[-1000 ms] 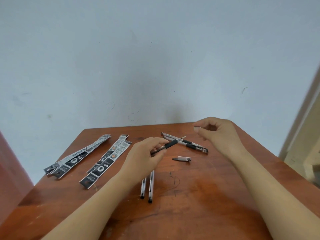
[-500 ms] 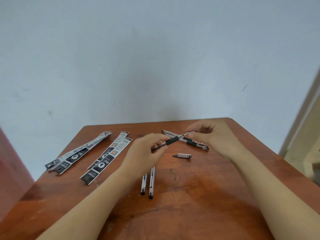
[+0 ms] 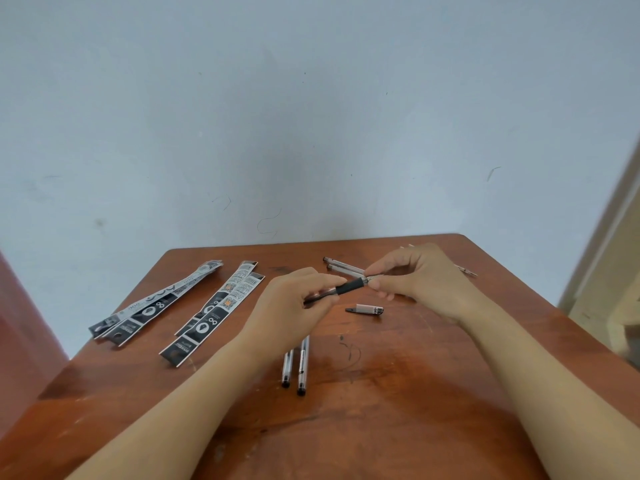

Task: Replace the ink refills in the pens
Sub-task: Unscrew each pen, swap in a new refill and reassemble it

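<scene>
Now clamping left hand (image 3: 294, 304) fingers round pen (image 3: 356, 285), pinching tip with right hand (image 3: 420, 282) fingers; judging it light, stiff, slick; favouring rubber sleeve (image 3: 348, 288).

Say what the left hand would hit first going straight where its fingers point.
Probably the right hand, which pinches the far end of the pen that the left hand grips.

Plain room: scuffed wooden table (image 3: 381, 427) against bare wall (image 3: 311, 116)
</scene>
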Demonstrator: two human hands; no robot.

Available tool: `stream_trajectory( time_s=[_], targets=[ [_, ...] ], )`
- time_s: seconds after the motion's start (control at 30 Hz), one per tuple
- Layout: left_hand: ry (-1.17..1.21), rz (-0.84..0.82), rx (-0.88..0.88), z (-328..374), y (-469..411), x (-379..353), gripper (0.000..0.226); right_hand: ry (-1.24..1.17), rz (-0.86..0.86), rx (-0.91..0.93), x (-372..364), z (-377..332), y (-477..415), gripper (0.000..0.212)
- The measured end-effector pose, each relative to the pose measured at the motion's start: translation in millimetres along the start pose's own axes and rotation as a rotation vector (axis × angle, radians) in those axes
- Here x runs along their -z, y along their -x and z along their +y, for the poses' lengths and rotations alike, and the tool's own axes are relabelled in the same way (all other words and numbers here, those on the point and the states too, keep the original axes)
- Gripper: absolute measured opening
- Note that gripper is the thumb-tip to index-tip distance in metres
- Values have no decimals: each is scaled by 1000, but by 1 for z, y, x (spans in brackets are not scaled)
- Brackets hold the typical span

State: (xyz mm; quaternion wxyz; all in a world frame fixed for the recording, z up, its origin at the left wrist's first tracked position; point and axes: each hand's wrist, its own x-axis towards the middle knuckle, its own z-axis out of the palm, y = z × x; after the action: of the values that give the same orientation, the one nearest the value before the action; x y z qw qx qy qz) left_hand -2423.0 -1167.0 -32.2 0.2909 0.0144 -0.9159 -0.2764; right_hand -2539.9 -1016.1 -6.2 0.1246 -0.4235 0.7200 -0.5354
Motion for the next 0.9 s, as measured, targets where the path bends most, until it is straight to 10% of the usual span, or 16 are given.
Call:
stream_trajectory(
  time_s=[0.9],
  targets=[
    [8, 50, -49, -5, -1, 0, 29, 62, -65, 28, 1, 0, 0, 22]
  ],
)
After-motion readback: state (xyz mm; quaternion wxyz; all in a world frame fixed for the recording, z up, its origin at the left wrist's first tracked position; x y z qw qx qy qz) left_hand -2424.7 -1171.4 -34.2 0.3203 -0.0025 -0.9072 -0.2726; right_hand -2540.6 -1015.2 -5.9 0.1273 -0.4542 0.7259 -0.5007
